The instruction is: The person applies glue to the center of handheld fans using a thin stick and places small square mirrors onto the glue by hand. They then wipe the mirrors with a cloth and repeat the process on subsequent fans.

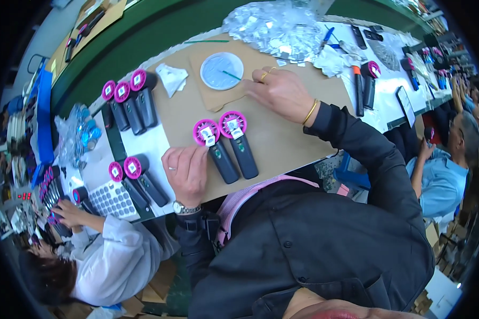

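Observation:
Two handheld fans with dark grey handles and pink round heads lie side by side before me, a left fan (224, 165) and a right fan (245, 158). A small white piece sits on each head. My left hand (184, 171) is closed with bent fingers, its tips beside the left fan's head; anything in them is hidden. Beyond the fans, my right hand (283, 93) is pinched at the end of a thin green stick (231, 75). The stick's other end lies over a round white dish (241, 65) on a piece of brown cardboard (199, 94).
Three pink-headed fans (133, 114) lie left of the cardboard, two more fans (151, 186) nearer me. A heap of clear plastic packets (277, 32) is at the back. Crumpled white tissue (172, 78), an orange-and-black tool (358, 90) and a phone (405, 106) lie around. Co-workers sit at both sides.

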Action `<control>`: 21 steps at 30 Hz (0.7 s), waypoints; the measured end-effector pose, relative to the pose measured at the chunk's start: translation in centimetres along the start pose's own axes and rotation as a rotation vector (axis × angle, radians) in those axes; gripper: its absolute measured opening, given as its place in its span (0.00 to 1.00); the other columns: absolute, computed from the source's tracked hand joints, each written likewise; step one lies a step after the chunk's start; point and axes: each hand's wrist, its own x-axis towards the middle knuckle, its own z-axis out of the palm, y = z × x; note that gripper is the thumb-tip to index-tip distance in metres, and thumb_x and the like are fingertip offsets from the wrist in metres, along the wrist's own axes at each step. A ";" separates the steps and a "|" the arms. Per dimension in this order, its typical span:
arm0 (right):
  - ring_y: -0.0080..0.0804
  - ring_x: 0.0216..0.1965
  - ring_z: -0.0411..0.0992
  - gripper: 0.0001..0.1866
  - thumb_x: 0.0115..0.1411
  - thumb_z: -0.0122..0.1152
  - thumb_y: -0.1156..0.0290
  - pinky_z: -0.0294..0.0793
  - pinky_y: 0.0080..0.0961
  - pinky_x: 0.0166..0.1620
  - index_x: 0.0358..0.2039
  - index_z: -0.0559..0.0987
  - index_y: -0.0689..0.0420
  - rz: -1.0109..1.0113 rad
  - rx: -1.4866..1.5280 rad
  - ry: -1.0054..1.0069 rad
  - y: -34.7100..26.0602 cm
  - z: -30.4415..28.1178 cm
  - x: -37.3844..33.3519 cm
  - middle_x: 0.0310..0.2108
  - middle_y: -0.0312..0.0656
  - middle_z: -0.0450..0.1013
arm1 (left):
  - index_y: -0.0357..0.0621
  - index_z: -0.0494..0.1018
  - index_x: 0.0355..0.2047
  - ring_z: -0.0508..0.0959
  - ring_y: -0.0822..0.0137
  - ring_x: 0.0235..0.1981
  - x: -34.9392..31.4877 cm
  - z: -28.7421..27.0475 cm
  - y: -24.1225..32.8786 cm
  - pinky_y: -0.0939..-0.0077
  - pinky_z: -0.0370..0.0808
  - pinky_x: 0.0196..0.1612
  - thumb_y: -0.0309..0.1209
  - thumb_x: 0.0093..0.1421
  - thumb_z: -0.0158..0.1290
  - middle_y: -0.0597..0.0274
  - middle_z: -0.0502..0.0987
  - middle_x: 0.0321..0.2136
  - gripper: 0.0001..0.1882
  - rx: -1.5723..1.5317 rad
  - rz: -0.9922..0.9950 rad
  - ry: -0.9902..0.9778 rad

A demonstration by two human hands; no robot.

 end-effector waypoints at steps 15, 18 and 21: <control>0.39 0.33 0.80 0.09 0.65 0.72 0.70 0.81 0.31 0.40 0.43 0.88 0.60 0.644 0.246 -0.012 9.5 -5.3 -6.7 0.35 0.45 0.84 | 0.38 0.84 0.42 0.80 0.54 0.41 0.6 0.5 0.7 0.56 0.74 0.50 0.17 0.54 0.70 0.57 0.82 0.38 0.14 -0.020 0.013 -0.005; 0.44 0.35 0.82 0.09 0.65 0.71 0.70 0.81 0.36 0.41 0.42 0.89 0.61 0.545 0.235 -0.066 9.7 -3.6 -6.1 0.35 0.47 0.84 | 0.38 0.84 0.41 0.80 0.53 0.40 0.7 0.4 1.1 0.57 0.74 0.49 0.18 0.55 0.70 0.56 0.82 0.38 0.13 -0.005 0.012 -0.011; 0.47 0.37 0.82 0.09 0.65 0.69 0.70 0.81 0.38 0.42 0.42 0.89 0.61 0.503 0.218 -0.088 10.3 -3.0 -5.6 0.37 0.48 0.84 | 0.38 0.84 0.42 0.80 0.54 0.40 0.6 0.3 1.4 0.57 0.74 0.49 0.18 0.56 0.70 0.57 0.82 0.38 0.13 0.008 -0.001 -0.024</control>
